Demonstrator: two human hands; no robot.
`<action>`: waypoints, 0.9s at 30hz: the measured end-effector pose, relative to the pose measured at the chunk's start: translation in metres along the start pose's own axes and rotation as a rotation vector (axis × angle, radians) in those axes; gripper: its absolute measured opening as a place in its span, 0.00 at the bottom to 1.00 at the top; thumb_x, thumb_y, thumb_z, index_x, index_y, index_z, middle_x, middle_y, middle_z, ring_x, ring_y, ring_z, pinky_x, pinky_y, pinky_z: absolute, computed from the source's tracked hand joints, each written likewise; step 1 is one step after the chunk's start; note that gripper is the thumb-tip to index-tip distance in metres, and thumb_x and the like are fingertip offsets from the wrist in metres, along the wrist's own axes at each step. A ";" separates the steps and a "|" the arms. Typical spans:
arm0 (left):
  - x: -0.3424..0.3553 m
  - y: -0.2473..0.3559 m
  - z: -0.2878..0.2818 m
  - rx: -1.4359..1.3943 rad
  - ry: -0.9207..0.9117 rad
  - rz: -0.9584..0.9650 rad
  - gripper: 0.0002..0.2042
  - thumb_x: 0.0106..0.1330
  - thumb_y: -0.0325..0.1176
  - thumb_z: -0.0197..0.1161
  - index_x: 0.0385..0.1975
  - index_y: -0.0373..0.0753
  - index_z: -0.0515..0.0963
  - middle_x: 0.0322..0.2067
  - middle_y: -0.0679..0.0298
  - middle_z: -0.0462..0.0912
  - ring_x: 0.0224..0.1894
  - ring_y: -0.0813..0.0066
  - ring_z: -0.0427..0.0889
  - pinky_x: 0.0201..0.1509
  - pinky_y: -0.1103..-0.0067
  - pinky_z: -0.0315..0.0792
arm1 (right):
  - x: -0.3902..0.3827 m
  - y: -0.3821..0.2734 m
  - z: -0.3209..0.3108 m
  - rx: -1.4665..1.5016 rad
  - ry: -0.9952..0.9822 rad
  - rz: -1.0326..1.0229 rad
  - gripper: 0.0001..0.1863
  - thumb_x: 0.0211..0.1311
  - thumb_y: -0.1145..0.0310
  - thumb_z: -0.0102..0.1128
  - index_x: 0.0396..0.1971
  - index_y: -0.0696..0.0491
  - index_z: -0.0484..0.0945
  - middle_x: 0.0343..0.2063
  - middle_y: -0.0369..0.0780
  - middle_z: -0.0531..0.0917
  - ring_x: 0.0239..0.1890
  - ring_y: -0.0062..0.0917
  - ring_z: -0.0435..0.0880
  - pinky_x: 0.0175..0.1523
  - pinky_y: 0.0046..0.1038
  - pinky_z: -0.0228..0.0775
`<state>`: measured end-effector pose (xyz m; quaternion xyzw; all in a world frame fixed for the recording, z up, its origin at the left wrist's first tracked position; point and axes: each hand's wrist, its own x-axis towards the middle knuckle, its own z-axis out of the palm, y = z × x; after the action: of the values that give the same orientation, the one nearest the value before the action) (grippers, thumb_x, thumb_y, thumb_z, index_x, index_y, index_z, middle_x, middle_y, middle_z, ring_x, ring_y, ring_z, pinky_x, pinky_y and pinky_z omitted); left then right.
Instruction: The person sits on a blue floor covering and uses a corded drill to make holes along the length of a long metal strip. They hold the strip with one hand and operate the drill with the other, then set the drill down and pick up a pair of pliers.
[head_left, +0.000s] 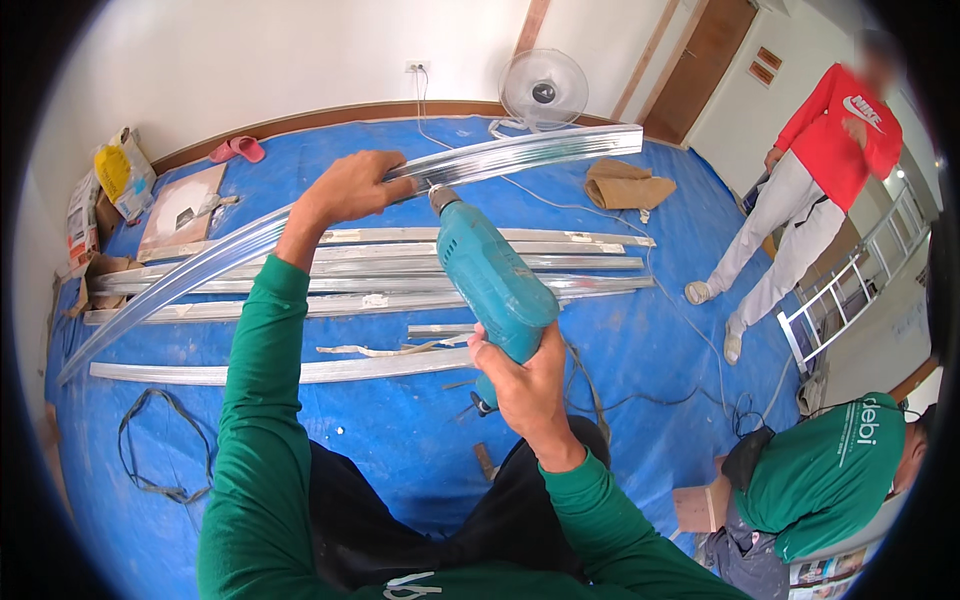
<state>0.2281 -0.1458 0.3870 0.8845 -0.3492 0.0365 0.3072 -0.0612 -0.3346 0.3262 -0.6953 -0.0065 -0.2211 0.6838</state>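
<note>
My right hand (pixel 530 385) is wrapped round the handle of a teal power drill (pixel 487 268), tilted up and to the left. The drill's chuck end meets a long shiny metal channel (pixel 560 150); whether the bit has gone into the metal is too small to tell. Just left of the chuck, my left hand (pixel 358 190) grips that channel from above, thumb and fingers round its edge. The channel runs from the lower left up to the upper right, raised above the floor at my hand. Below it, several more metal channels (pixel 590 263) lie side by side.
Blue sheeting (pixel 400 420) covers the floor. A fan (pixel 543 92) stands by the far wall, and cords trail across the right. A person in a red top (pixel 845 125) stands near a ladder (pixel 850 290). Another person in green (pixel 830 475) bends down at the lower right.
</note>
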 end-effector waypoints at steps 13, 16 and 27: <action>0.007 0.004 -0.006 0.050 0.037 0.031 0.24 0.74 0.52 0.65 0.46 0.32 0.88 0.30 0.48 0.90 0.31 0.56 0.91 0.42 0.61 0.81 | 0.009 0.006 0.000 -0.037 -0.023 -0.046 0.36 0.70 0.79 0.68 0.76 0.60 0.68 0.50 0.39 0.82 0.48 0.20 0.83 0.53 0.28 0.81; 0.007 0.006 -0.005 0.059 0.059 0.042 0.24 0.73 0.52 0.64 0.45 0.31 0.89 0.29 0.48 0.89 0.30 0.55 0.90 0.40 0.60 0.80 | 0.009 0.006 -0.001 -0.056 -0.040 -0.032 0.38 0.70 0.79 0.68 0.79 0.60 0.66 0.56 0.42 0.81 0.55 0.24 0.82 0.61 0.32 0.80; 0.006 0.003 -0.002 0.093 0.081 0.056 0.26 0.72 0.53 0.63 0.43 0.30 0.88 0.26 0.48 0.88 0.28 0.54 0.89 0.40 0.60 0.80 | 0.009 0.008 0.002 -0.076 -0.039 -0.026 0.39 0.71 0.79 0.66 0.80 0.60 0.64 0.60 0.43 0.80 0.60 0.27 0.81 0.67 0.34 0.77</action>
<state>0.2310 -0.1499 0.3924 0.8855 -0.3588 0.0972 0.2786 -0.0501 -0.3362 0.3218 -0.7248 -0.0204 -0.2167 0.6537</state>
